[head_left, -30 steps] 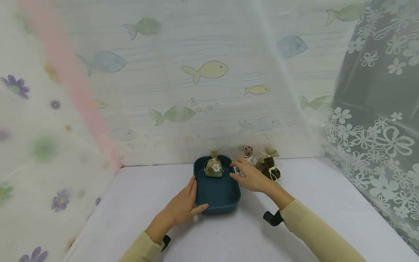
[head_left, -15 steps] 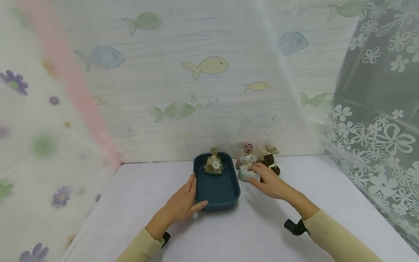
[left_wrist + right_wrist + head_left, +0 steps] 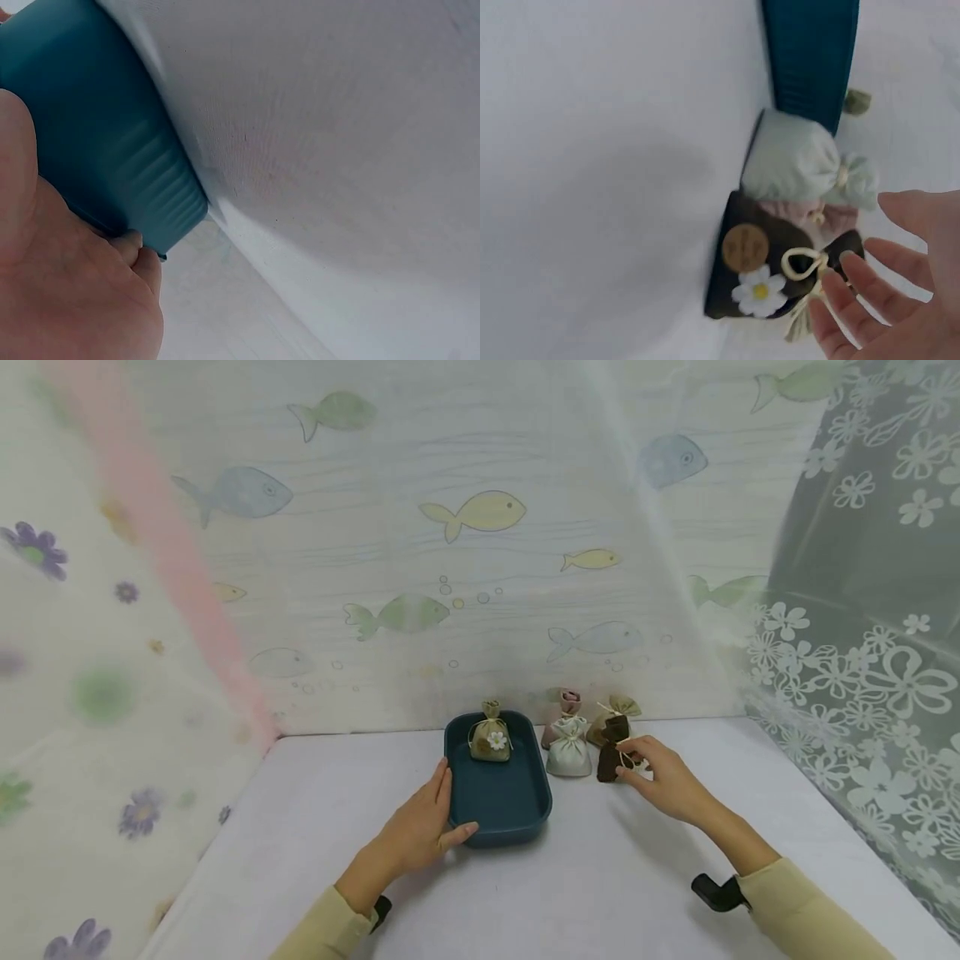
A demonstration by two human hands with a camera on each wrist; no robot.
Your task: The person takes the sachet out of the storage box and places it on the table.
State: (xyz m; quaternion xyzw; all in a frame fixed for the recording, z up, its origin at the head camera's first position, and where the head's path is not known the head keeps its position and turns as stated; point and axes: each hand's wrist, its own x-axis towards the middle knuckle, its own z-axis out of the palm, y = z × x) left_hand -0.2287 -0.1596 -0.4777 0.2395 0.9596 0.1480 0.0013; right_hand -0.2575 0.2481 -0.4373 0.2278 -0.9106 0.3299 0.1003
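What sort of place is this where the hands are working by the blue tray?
It looks like a makeshift, curtained-off tabletop corner indoors: a fish-print sheet hangs behind the white-covered table, and a sheer curtain with white flowers hangs at the right.

Dk bag [image 3: 609, 766]: wht bag [image 3: 568, 758] blocks L, tan bag [image 3: 624, 705] behind; tbl [image 3: 585, 877] free in front

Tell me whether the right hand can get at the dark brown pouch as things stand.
Most likely yes: the right hand is right at the dark brown pouch, nothing shows between them, and the pale pouch stands off to the left.
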